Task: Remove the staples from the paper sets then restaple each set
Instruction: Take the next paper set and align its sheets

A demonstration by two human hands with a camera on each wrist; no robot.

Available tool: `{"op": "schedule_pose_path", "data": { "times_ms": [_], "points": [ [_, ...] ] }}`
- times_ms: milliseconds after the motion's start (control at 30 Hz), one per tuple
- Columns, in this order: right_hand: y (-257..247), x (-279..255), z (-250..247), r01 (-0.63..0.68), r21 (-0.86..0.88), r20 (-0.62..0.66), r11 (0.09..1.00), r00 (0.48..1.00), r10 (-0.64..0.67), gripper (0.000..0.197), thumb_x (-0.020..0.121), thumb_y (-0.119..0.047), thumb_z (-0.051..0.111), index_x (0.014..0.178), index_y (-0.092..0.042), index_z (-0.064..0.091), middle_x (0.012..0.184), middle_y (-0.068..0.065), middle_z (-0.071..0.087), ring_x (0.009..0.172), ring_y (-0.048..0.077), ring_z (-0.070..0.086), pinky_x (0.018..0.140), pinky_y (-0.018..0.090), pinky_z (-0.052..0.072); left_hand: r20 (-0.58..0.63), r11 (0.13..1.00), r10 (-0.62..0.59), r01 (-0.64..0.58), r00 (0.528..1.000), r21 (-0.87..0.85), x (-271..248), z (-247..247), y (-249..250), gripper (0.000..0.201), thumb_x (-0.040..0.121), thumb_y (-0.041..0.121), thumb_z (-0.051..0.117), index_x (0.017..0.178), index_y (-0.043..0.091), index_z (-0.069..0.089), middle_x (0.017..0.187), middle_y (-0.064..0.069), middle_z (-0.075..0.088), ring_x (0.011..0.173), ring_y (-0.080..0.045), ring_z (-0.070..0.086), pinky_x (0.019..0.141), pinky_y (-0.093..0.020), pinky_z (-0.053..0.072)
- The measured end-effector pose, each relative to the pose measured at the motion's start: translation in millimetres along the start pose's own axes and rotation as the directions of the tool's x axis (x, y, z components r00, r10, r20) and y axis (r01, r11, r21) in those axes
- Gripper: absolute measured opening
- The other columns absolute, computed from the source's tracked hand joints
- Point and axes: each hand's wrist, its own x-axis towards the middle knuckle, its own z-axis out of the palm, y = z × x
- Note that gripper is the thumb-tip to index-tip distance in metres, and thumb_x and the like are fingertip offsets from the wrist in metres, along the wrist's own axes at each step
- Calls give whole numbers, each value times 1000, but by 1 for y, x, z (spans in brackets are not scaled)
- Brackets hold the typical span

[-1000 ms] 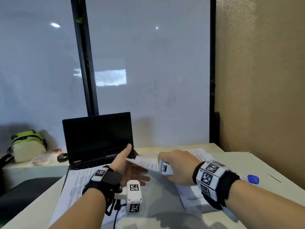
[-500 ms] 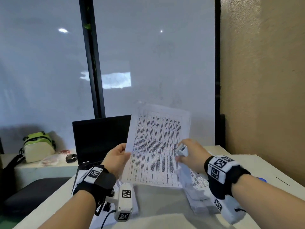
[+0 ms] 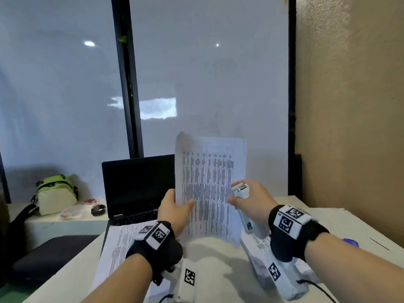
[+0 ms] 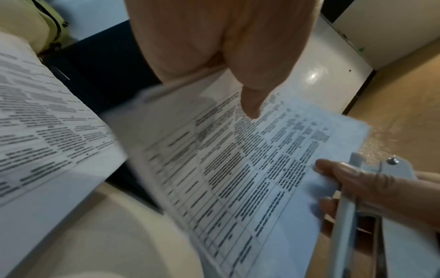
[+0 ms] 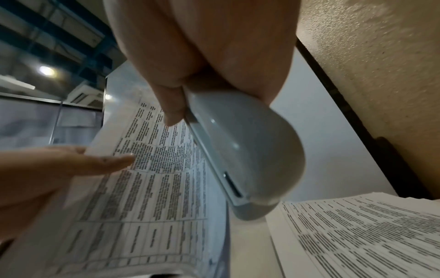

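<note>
A printed paper set (image 3: 209, 186) stands upright above the table, held between both hands. My left hand (image 3: 179, 206) pinches its left edge, thumb (image 4: 250, 105) on the printed face and fingers behind. My right hand (image 3: 249, 200) grips a white stapler (image 3: 240, 191) and its thumb (image 4: 342, 175) presses the sheet's right edge. In the right wrist view the stapler (image 5: 250, 159) lies right beside the paper set (image 5: 142, 178). I cannot see a staple in the set.
A stack of paper sets (image 3: 258, 243) lies under my right wrist, and another sheet (image 3: 122, 243) lies under my left arm. An open dark laptop (image 3: 137, 184) stands behind. A green bag (image 3: 56, 193) sits far left, a blue object (image 3: 350, 242) far right, near the beige wall (image 3: 349, 106).
The paper set has gone from lying low over the table to standing upright between both hands. The right hand has kept the stapler throughout.
</note>
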Motion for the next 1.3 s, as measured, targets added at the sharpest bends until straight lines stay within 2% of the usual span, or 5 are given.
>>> {"op": "schedule_pose_path", "data": {
  "times_ms": [133,533,800,1000,1300],
  "points": [
    [19,-9,10,-37,-122,88,992,995,48,27,84,-30,72,106,-29,58,107,1,61,82,12,60,67,24,44,31,999,-40,40,999,-16,-6,12,-9,30,84,14,73,110,19,58,102,5,68,95,-13,66,86,-32,53],
    [22,-6,2,-18,-121,32,992,999,22,34,85,-27,72,115,-24,56,108,0,57,80,9,54,62,20,39,-122,994,-30,16,992,-110,2,20,10,32,76,25,81,101,19,62,92,1,69,79,-11,67,62,-23,53],
    [22,1,-2,-9,-104,33,995,999,13,32,82,-25,74,110,-24,57,98,-3,60,79,10,56,66,22,41,-170,951,285,-255,943,177,11,18,41,79,80,24,77,139,33,25,119,8,46,97,-11,51,77,-30,45],
    [23,6,-4,-37,-96,33,995,999,40,30,82,-27,74,107,-25,58,98,2,63,86,19,62,72,25,45,-75,866,403,-354,912,353,28,10,51,31,90,21,65,119,19,55,114,2,58,101,-12,55,86,-27,43],
    [23,1,-8,-57,-13,14,998,998,58,28,83,-21,74,107,-20,60,90,4,67,80,17,64,56,18,42,-181,889,399,-331,899,316,28,-6,49,13,90,20,66,94,22,53,91,9,55,89,-13,53,78,-26,41]
  ]
}}
